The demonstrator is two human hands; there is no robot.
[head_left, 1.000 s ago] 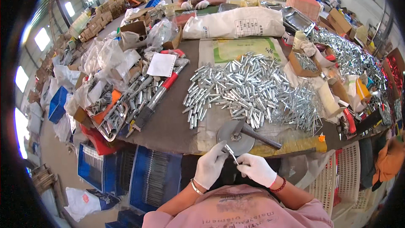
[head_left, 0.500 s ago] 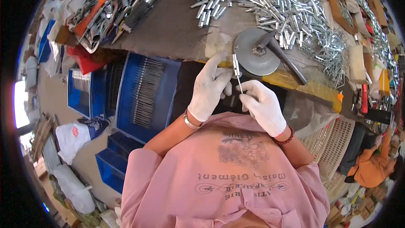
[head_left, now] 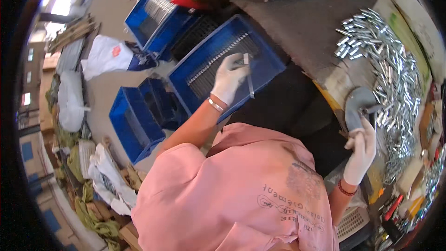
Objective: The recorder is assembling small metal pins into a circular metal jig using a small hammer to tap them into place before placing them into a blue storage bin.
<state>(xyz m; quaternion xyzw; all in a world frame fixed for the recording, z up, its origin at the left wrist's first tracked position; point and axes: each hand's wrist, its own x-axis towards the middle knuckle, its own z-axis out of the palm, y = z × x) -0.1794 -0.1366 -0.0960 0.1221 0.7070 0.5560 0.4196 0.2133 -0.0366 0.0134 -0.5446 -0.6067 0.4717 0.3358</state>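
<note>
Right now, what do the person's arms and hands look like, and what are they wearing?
The left hand and right hand wear white gloves that cover the fingers. Past the left glove is a shiny, silver-coloured bracelet. Past the right one is a dark red bracelet of round beads. The sleeves are pink and short, ending well before the bracelets.
</note>
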